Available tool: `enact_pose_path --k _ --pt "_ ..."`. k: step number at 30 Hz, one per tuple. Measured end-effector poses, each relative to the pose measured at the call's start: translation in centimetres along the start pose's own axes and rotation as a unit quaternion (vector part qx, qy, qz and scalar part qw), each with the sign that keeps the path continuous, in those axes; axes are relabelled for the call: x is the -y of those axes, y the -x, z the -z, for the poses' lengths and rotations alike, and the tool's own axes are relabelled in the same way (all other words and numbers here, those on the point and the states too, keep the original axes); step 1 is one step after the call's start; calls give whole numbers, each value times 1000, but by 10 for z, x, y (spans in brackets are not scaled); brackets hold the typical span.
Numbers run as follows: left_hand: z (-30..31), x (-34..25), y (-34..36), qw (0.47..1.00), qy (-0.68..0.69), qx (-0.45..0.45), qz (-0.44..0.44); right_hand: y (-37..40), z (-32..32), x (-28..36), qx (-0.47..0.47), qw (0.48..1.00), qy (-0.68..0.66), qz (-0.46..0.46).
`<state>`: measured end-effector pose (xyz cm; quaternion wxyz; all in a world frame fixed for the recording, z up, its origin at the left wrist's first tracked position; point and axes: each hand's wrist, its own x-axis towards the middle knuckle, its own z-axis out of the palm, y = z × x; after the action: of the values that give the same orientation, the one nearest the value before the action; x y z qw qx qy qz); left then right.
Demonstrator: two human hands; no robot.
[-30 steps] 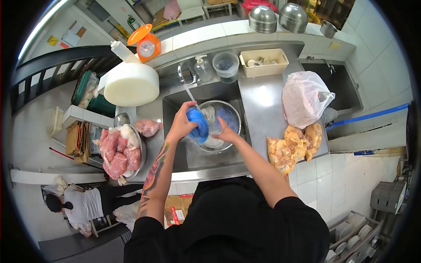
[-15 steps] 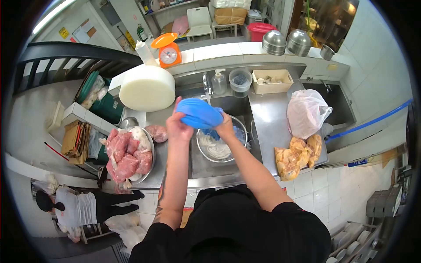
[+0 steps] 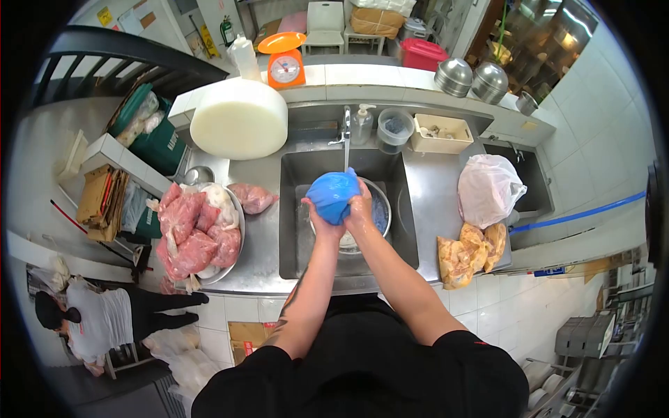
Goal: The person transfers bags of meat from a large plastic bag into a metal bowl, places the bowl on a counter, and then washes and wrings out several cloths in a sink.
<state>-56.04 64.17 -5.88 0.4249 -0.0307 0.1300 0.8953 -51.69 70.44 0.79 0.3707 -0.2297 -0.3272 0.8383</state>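
Observation:
A rounded blue bundle (image 3: 329, 196), smooth and shiny with gathered folds, sits between my two hands under the running tap (image 3: 346, 129). My left hand (image 3: 323, 221) cups its lower left side, fingers curled around it. On the right side and underneath, my right hand (image 3: 360, 207) grips it, the hands close together at the wrists. What the bundle contains is hidden. Directly below, a metal bowl (image 3: 387, 226) stands in the sink (image 3: 295, 261), largely covered by my hands and the bundle; something blue shows inside it.
Left of the sink are a tray of raw meat (image 3: 191, 237), another meat piece (image 3: 252, 198) and a thick white round block (image 3: 239, 120). To the right lie a white plastic bag (image 3: 488, 187) and bags of yellowish meat (image 3: 470, 251). A person (image 3: 97, 317) bends at far left.
My hands have come down and closer together with the blue bundle, now rounder and under the tap. Water now visibly runs onto it. The view has shifted slightly.

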Motion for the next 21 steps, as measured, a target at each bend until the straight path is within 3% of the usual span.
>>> enact_pose_path --k 2,5,7,9,11,13,15,17,18,19,21 --pt "11 -5 -12 997 -61 -22 -42 7 21 -3 -14 1000 -7 -22" --pt "17 -7 -24 996 -90 0 -9 8 68 -7 -4 999 -19 -44" --pt "16 -9 -28 996 -91 -4 -6 8 92 2 11 993 27 -111" --pt "6 -13 -36 970 -236 -16 -61 15 106 29 22 986 55 -154" --pt "-13 -15 -35 961 -267 -16 -73 18 117 55 128 900 -194 -369" --pt "-30 -13 -34 882 -456 83 -83 6 120 47 155 888 -216 -374" --pt "-41 2 -26 868 -483 91 -65 -8 110 43 88 895 -259 -351" --pt "-39 13 -19 767 -624 110 -107 -32 106 29 90 905 -279 -307" --pt "-43 17 -11 741 -649 119 -124 -53 117 13 116 905 -272 -305" --pt "-37 22 -12 739 -652 120 -120 -65 122 3 141 905 -264 -303" --pt "-24 31 -16 881 -450 22 -143 -63 98 11 108 916 -263 -285"
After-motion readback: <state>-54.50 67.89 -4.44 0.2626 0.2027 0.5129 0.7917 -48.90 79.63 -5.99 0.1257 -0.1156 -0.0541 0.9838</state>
